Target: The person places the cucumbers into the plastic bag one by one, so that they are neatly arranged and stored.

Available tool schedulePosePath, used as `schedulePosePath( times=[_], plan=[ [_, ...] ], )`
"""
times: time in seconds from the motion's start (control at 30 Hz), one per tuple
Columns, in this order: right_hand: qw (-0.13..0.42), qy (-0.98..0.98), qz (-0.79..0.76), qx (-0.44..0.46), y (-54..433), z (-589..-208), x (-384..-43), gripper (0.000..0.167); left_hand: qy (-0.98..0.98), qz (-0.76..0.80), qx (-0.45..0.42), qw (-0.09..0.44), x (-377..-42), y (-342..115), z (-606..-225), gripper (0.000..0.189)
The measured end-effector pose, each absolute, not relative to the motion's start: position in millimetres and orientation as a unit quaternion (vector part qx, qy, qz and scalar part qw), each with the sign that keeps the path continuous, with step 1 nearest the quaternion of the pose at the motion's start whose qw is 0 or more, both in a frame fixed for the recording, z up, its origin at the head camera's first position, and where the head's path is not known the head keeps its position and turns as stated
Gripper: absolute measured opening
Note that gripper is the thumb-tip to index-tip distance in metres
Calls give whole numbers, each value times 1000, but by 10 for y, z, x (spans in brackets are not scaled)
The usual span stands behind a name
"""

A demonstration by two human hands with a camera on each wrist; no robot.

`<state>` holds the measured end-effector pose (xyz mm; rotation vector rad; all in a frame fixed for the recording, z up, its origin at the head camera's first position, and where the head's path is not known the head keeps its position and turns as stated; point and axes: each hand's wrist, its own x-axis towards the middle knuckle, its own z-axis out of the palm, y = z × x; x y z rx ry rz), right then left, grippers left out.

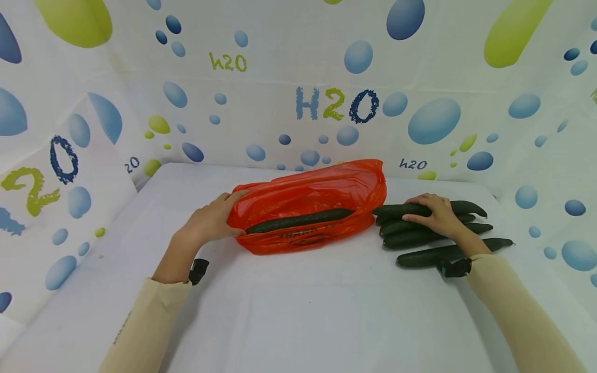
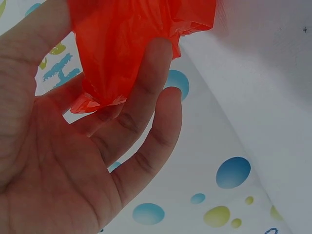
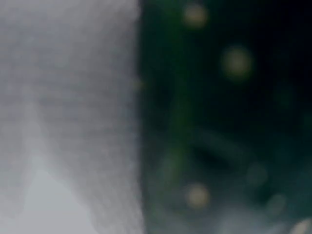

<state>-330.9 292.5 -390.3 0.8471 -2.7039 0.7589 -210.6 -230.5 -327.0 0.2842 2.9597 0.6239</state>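
Observation:
A red plastic bag [image 1: 326, 189] with dark print lies on the table, its mouth spread toward me. Inside it, one long green cucumber [image 1: 298, 221] shows through the opening. At the bag's left end my left hand [image 1: 212, 217] holds the plastic between thumb and fingers; in the left wrist view the bag [image 2: 112, 53] hangs between the curved fingers [image 2: 165, 122]. To the bag's right, my right hand [image 1: 438, 215] grips the top cucumber [image 1: 396, 211] of a pile, thumb on the near side. A cucumber [image 3: 219, 122] fills much of the right wrist view, blurred and very close.
More cucumbers [image 1: 406, 240] lie stacked beneath the gripped one. A separate cucumber [image 1: 420, 258] rests nearer me, under my right wrist. The white-covered table [image 1: 308, 321] meets a patterned backdrop [image 1: 280, 67] behind and at both sides.

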Motion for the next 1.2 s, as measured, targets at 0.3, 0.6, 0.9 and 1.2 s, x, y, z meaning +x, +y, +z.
schedulePosePath(
  times=[0.3,0.6,0.9,1.2],
  plan=[
    [108,-912,267,292,2965,-3872,-3267,36,973,205,95,48,-2124,-2298,-3281,88],
    [117,-900,265,326,2975,-3797,-3219,34,973,205,94,51,-2121,-2304,-3279,88],
    [105,-878,278,375,2957,-3775,-3162,34,972,206,97,51,-2134,-2321,-3288,88],
    [84,-876,264,394,2857,-3721,-3084,36,972,207,95,51,-2128,-2316,-3280,88]
  ],
)
